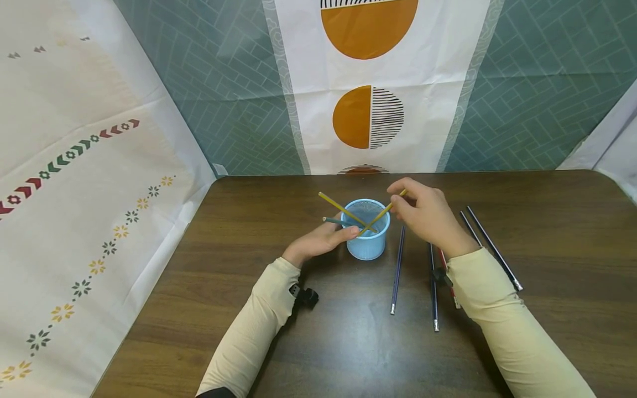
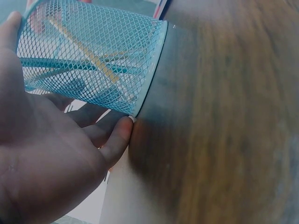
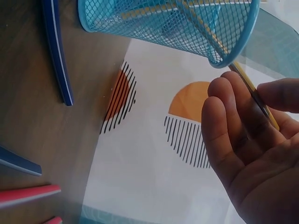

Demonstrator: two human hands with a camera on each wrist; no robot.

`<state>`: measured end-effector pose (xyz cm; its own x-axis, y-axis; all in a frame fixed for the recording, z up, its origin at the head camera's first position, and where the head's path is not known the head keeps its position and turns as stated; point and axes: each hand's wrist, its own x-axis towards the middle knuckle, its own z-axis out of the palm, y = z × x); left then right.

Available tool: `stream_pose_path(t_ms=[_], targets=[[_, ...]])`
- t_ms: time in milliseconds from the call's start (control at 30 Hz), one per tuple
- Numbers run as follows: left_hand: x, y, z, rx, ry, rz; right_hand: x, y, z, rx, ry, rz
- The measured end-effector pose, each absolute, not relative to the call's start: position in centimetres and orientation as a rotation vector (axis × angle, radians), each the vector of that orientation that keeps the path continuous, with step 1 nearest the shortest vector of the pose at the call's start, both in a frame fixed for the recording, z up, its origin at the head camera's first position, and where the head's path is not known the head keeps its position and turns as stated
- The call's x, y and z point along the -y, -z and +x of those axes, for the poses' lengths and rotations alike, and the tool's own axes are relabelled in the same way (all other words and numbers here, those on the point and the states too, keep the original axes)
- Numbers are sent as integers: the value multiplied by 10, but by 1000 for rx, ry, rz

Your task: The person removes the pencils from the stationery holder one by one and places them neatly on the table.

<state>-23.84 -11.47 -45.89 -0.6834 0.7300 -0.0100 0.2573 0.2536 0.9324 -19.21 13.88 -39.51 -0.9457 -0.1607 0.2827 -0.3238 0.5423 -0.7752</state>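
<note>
My left hand point(image 1: 322, 241) holds a light blue mesh pencil cup point(image 1: 366, 250) from its left side, thumb at the rim. In the left wrist view its fingers curve around the mesh point(image 2: 93, 32), down near the base. My right hand point(image 1: 429, 219) pinches a yellow pencil point(image 1: 382, 213) between thumb and fingers; the pencil slants into the cup. Another yellow pencil point(image 1: 330, 199) and a green pencil point(image 1: 333, 221) lean inside, sticking out to the left. The right wrist view shows the pinched pencil point(image 3: 243, 77) passing over the rim.
On the brown table point(image 1: 209, 287), right of the cup, lie a dark blue pencil point(image 1: 397, 276), another dark pencil point(image 1: 434, 298) and a red pencil point(image 1: 455, 299) partly under the right forearm. Farther right lie two more dark pencils point(image 1: 492, 246). A patterned cloth point(image 1: 368, 72) hangs behind.
</note>
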Motion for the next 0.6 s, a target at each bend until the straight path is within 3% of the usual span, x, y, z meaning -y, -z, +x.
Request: stream_pose_path(t_ms=[600], targets=[[114, 458, -237, -2102, -1415, 881, -141, 392, -192, 2634, -1355, 438]])
